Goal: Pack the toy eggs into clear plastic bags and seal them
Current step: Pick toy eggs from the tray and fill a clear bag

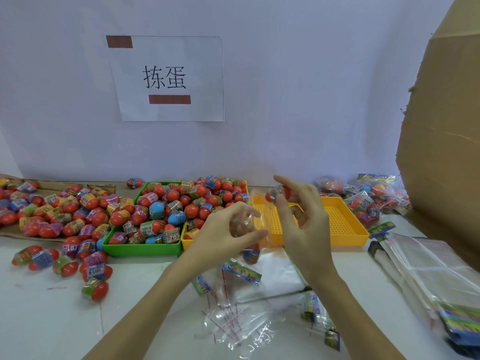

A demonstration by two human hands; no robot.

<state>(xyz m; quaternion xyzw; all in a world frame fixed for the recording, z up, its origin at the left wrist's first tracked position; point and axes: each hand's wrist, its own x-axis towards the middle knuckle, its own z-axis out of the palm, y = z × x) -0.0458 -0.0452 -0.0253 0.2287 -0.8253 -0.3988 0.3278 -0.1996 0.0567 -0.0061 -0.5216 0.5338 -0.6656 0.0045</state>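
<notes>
Holding an egg in right-hand fingertips, up and right of the clear bag, whose mouth the left hand pinches above the table; egg's axis unclear.

Right hand pinches a toy egg above the yellow tray; left hand holds open a clear bag over the tabletop.

eggs: glossy plastic | bag: clear film | box: matt cardboard
</notes>
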